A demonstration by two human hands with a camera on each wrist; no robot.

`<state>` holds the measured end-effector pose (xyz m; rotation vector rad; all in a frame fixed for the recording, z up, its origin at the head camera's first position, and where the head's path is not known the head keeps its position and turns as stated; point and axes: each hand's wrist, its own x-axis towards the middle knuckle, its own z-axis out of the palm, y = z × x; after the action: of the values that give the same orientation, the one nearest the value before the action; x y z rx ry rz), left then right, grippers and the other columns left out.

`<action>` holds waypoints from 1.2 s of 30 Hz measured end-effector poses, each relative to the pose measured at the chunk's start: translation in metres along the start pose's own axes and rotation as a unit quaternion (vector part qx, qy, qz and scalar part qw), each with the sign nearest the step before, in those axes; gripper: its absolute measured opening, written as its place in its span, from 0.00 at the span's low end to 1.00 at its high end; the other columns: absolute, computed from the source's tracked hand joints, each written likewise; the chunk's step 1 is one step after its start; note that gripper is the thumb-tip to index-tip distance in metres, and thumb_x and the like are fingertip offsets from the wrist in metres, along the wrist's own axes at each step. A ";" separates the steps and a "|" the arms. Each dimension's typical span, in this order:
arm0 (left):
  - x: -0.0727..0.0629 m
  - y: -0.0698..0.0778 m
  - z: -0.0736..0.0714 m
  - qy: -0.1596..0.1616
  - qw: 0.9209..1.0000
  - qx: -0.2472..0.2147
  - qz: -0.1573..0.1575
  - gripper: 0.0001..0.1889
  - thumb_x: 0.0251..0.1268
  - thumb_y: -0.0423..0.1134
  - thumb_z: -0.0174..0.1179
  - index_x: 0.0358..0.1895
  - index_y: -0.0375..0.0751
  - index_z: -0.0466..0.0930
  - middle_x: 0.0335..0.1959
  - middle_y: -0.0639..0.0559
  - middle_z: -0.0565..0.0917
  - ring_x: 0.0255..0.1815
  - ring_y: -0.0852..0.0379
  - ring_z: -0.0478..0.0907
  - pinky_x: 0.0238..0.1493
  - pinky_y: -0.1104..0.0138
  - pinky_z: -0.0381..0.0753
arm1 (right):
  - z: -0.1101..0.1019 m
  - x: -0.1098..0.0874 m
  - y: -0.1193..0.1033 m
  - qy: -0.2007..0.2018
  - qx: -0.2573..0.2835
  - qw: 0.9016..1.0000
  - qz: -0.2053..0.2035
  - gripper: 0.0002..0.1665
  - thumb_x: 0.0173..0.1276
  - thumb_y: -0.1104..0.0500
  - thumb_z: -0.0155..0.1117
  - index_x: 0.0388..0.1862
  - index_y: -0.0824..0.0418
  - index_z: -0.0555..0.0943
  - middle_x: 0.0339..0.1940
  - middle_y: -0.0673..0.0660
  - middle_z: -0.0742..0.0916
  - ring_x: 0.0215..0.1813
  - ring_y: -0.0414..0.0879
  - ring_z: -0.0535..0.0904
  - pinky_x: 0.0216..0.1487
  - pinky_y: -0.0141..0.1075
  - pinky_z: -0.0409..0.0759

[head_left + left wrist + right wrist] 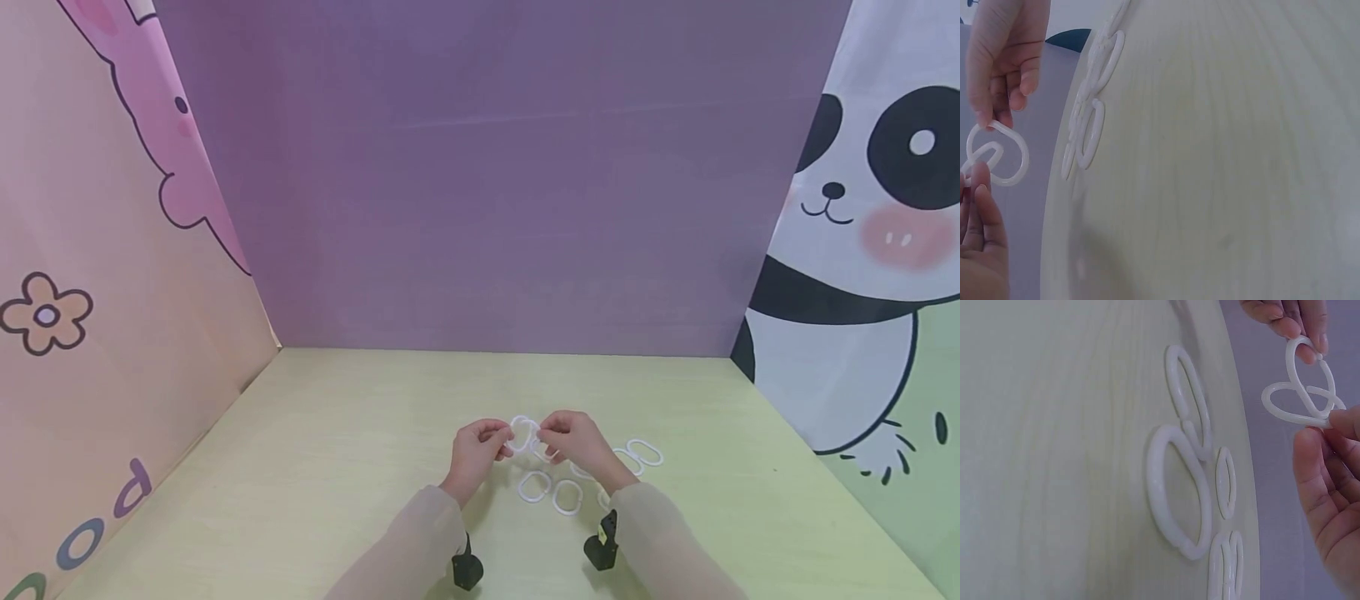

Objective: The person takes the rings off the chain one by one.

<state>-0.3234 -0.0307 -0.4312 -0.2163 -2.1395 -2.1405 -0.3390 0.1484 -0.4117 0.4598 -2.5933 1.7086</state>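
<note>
Over the table, my two hands hold a pair of interlinked white plastic link rings in front of me. My left hand pinches one ring by its edge between thumb and fingertips; a small gap shows in this ring close to those fingertips. The other ring is pinched by my right hand, thumb against fingers. Both rings cross each other between the hands in the right wrist view. Below the hands, more white rings lie on the table, a round one and another nearest me.
Several further white links, some oval, lie under and beyond my right forearm, partly hidden by it. Black wrist cameras hang at both cuffs. A purple panel closes the back of the pale table, with printed walls on either side.
</note>
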 end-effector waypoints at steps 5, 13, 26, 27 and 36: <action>-0.003 0.002 0.000 -0.010 1.000 0.002 -0.003 0.09 0.63 0.30 0.57 0.39 0.24 0.78 0.35 0.34 0.82 0.21 0.62 0.76 0.28 0.72 0.76 | -0.001 0.001 0.001 0.008 0.017 1.000 -0.003 0.04 0.62 0.68 0.60 0.34 0.71 0.77 0.25 0.60 0.82 0.26 0.48 0.78 0.28 0.40 0.81; 0.003 -0.009 0.000 -0.013 1.000 0.003 -0.006 0.09 0.62 0.32 0.59 0.39 0.27 0.79 0.29 0.46 0.83 0.20 0.62 0.76 0.27 0.72 0.76 | -0.004 0.003 0.002 0.013 0.032 0.999 -0.003 0.03 0.63 0.69 0.59 0.34 0.71 0.76 0.28 0.62 0.83 0.29 0.53 0.80 0.30 0.41 0.81; 0.002 -0.009 0.000 -0.037 0.999 0.014 -0.005 0.09 0.64 0.32 0.56 0.41 0.27 0.79 0.29 0.44 0.82 0.20 0.62 0.75 0.26 0.74 0.75 | -0.007 0.002 -0.001 -0.010 0.049 0.998 -0.028 0.07 0.65 0.68 0.58 0.38 0.73 0.75 0.29 0.62 0.83 0.31 0.57 0.80 0.32 0.41 0.81; 0.002 -0.009 0.000 -0.039 0.999 0.012 -0.007 0.09 0.64 0.32 0.56 0.41 0.27 0.79 0.29 0.44 0.82 0.20 0.62 0.74 0.26 0.74 0.75 | -0.007 0.003 0.000 -0.011 0.053 0.998 -0.029 0.07 0.65 0.68 0.58 0.38 0.74 0.75 0.29 0.62 0.83 0.31 0.56 0.80 0.33 0.43 0.81; -0.004 0.003 -0.001 -0.064 0.998 0.003 0.004 0.09 0.65 0.28 0.53 0.41 0.23 0.78 0.28 0.40 0.80 0.20 0.62 0.73 0.26 0.73 0.74 | -0.006 0.003 0.000 -0.022 0.072 0.997 -0.031 0.09 0.65 0.68 0.58 0.38 0.76 0.75 0.27 0.55 0.83 0.28 0.50 0.81 0.35 0.48 0.81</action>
<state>-0.3186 -0.0316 -0.4287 -0.3707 -2.2083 -2.1718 -0.3422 0.1527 -0.4088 0.5797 -2.4653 1.8950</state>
